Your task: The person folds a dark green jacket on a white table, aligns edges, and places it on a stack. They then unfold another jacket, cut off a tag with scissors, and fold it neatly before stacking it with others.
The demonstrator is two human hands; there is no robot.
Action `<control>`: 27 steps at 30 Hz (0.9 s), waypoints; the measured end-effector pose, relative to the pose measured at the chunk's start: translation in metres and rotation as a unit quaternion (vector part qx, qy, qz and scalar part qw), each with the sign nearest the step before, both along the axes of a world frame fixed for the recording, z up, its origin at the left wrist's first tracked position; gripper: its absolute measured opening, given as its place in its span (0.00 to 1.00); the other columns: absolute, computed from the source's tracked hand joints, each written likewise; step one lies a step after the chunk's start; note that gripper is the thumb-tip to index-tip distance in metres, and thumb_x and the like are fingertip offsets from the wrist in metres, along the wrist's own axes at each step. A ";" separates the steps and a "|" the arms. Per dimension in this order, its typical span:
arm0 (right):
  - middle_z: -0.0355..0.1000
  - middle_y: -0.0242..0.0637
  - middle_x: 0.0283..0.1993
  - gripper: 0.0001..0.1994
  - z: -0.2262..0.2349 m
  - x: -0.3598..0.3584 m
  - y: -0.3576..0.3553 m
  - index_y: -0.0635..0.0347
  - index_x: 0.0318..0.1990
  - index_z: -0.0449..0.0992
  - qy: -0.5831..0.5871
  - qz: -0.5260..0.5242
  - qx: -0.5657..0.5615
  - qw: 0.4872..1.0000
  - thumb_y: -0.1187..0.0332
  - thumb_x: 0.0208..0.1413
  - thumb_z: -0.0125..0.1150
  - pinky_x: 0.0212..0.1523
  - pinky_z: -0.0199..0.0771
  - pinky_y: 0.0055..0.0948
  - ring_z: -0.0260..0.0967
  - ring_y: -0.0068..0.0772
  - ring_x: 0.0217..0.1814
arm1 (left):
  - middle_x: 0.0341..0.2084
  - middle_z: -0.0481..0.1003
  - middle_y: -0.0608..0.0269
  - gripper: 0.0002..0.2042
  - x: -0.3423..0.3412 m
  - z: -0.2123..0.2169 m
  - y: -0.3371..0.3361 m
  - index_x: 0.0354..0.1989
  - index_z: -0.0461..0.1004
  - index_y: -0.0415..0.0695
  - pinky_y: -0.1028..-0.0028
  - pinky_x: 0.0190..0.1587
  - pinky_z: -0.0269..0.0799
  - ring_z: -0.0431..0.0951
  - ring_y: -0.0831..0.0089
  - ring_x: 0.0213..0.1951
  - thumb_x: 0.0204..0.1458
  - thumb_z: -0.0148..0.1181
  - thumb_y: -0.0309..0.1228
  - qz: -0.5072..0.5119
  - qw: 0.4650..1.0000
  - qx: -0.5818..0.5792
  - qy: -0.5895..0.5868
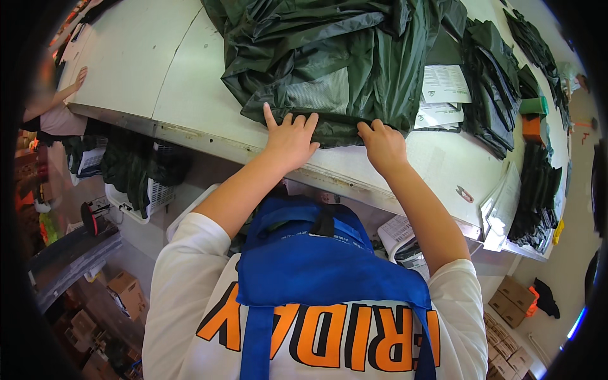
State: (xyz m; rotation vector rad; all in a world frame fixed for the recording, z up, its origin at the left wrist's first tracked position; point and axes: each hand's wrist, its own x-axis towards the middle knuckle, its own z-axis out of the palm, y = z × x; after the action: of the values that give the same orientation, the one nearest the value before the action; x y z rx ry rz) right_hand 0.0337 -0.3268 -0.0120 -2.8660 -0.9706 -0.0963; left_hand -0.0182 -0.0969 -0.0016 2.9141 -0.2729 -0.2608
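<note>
A dark green crumpled garment of thin shiny fabric point(329, 57) lies on a white work table point(145, 63). My left hand point(290, 136) rests flat with fingers spread on the garment's near hem. My right hand point(382, 144) presses on the same hem a little to the right, its fingers curled onto the fabric edge. Whether the right hand pinches the cloth I cannot tell. A blue apron point(316, 253) hangs in front of my white shirt below the table edge.
Folded dark green garments point(491, 82) are stacked at the right, with white paper sheets point(443, 95) beside them and more packs point(535, 190) along the right edge. Another person's arm point(63, 95) rests at the table's far left. Cardboard boxes point(126, 291) stand on the floor.
</note>
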 end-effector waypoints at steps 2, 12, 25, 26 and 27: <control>0.65 0.34 0.27 0.04 -0.003 0.002 0.002 0.49 0.33 0.71 0.016 -0.009 -0.045 0.999 0.69 0.49 0.58 0.26 0.70 0.34 0.70 0.35 0.29 | 0.47 0.69 0.63 0.24 0.002 0.008 0.002 0.55 0.67 0.48 0.28 0.60 0.31 0.70 0.62 0.51 0.51 0.59 0.42 -0.002 0.998 0.043 0.041; 0.71 0.31 0.40 0.13 0.005 -0.016 -0.005 0.52 0.42 0.77 0.056 0.052 0.034 0.997 0.61 0.50 0.61 0.38 0.70 0.32 0.67 0.34 0.43 | 0.34 0.72 0.63 0.13 0.003 0.002 0.044 0.44 0.77 0.51 0.45 0.56 0.50 0.72 0.68 0.43 0.51 0.59 0.39 -0.102 0.993 0.034 0.052; 0.67 0.47 0.47 0.21 -0.001 -0.019 -0.021 0.63 0.48 0.68 0.202 -0.102 0.255 0.940 0.78 0.42 0.60 0.53 0.67 0.41 0.63 0.52 0.52 | 0.37 0.70 0.56 0.11 -0.008 -0.026 -0.074 0.41 0.72 0.43 0.57 0.42 0.66 0.70 0.56 0.44 0.47 0.57 0.28 -0.075 0.980 -0.168 -0.082; 0.67 0.47 0.46 0.20 -0.003 -0.021 -0.026 0.63 0.47 0.68 0.177 -0.071 0.226 0.955 0.79 0.41 0.59 0.53 0.66 0.41 0.63 0.51 0.52 | 0.38 0.69 0.57 0.12 -0.010 -0.026 -0.077 0.42 0.72 0.44 0.57 0.42 0.65 0.69 0.56 0.45 0.47 0.57 0.28 -0.078 0.981 -0.150 -0.099; 0.67 0.46 0.46 0.20 -0.007 -0.023 -0.031 0.63 0.46 0.69 0.151 -0.039 0.196 0.968 0.80 0.40 0.58 0.53 0.66 0.41 0.63 0.51 0.52 | 0.40 0.68 0.59 0.12 -0.011 -0.026 -0.081 0.41 0.73 0.46 0.57 0.41 0.64 0.68 0.57 0.46 0.47 0.58 0.29 -0.070 0.982 -0.144 -0.095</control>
State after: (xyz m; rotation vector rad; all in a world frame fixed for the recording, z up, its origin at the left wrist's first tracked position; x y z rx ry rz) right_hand 0.0108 -0.3576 -0.0186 -2.4598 -0.6902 0.1265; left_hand -0.0293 -0.1783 -0.0281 2.6361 -0.5029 0.0376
